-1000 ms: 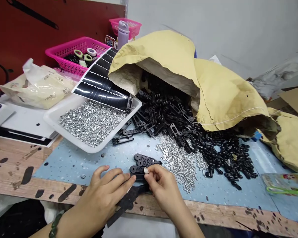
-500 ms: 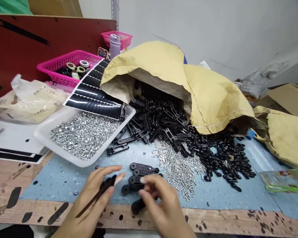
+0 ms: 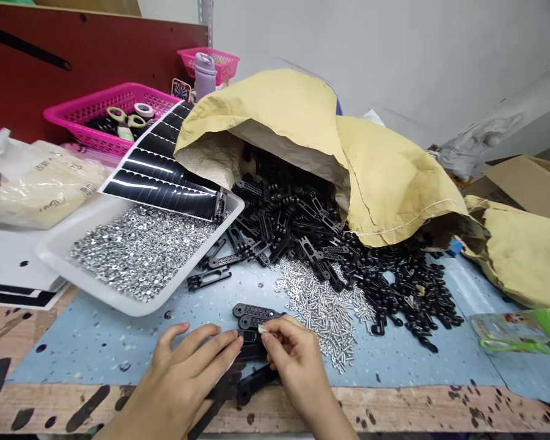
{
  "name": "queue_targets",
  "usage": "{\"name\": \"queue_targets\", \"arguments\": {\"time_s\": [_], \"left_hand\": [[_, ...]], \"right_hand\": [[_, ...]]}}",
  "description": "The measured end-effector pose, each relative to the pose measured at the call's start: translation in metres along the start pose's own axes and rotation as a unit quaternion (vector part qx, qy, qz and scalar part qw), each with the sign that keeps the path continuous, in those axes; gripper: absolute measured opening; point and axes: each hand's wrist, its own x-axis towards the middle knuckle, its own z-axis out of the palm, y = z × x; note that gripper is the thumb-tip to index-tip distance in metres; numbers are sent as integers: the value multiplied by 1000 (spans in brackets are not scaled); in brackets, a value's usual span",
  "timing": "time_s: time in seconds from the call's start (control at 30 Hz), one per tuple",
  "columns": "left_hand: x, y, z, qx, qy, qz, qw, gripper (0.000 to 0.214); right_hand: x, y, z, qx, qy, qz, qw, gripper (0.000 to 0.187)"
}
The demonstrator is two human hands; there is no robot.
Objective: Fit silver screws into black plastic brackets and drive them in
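Observation:
My left hand (image 3: 187,379) lies palm down with its fingers stretched out, the fingertips at the left ends of the black plastic arms. Under its palm side a dark flat strip (image 3: 206,418) sticks out toward the table's front edge. My right hand (image 3: 297,360) is closed in a pinch over the arms, and a small whitish spot shows at its fingertips; what it grips I cannot make out. Two patterned black arms (image 3: 255,311) lie just beyond the hands. Another black arm (image 3: 255,384) rests nearer me, partly under my right hand.
A white tray (image 3: 140,305) of small metal nuts stands left, under a black sticker sheet (image 3: 165,177). Loose screws (image 3: 327,318) and black parts (image 3: 407,293) spill from paper sacks (image 3: 279,104). A pink basket (image 3: 91,137) is behind; a green-lidded bottle (image 3: 517,330) lies right.
My left hand has turned from holding dark strips upright to palm down, moving right to the black arms. My right hand stays over them, its fingers drawn closer together. The view has shifted slightly.

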Motion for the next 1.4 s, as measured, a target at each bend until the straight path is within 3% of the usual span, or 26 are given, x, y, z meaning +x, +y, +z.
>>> {"name": "queue_targets", "arguments": {"time_s": [0.4, 0.53, 0.67, 0.77, 0.87, 0.97, 1.07, 1.13, 1.2, 1.27, 1.4], "left_hand": [[1, 2, 4, 5, 1, -4, 1000, 63], [5, 3, 6, -24, 15, -7, 1000, 60], [12, 4, -2, -37, 1, -24, 999, 53], [18, 4, -13, -70, -11, -50, 996, 45], [20, 4, -18, -106, 1, -40, 994, 47], [17, 5, -16, -140, 27, -57, 988, 52], [13, 6, -16, -146, 46, -121, 981, 49], [13, 5, -16, -126, 53, -137, 981, 46], [14, 2, -14, -90, 53, -113, 988, 44], [17, 1, -10, -51, 41, -68, 996, 43], [19, -2, 1, 0, 11, 4, 1000, 48]], "right_hand": [[-1, -3, 1, -28, 3, -9, 1000, 15], [-1, -6, 2, -144, 9, -53, 988, 13], [-4, -7, -1, -287, 45, -81, 954, 9], [-5, -12, -7, -298, 75, -126, 943, 21], [-8, -25, -6, -217, -2, -206, 954, 34], [-13, -35, -1, -173, -80, -251, 949, 27], [-16, -32, -5, -114, -65, -223, 966, 17], [-14, -23, -11, -51, -18, -157, 986, 12], [-9, -11, -16, 0, 18, -72, 997, 10], [-1, -2, -18, 25, 14, -9, 1000, 10], [10, 7, -14, 21, 5, 19, 1000, 9]]}}
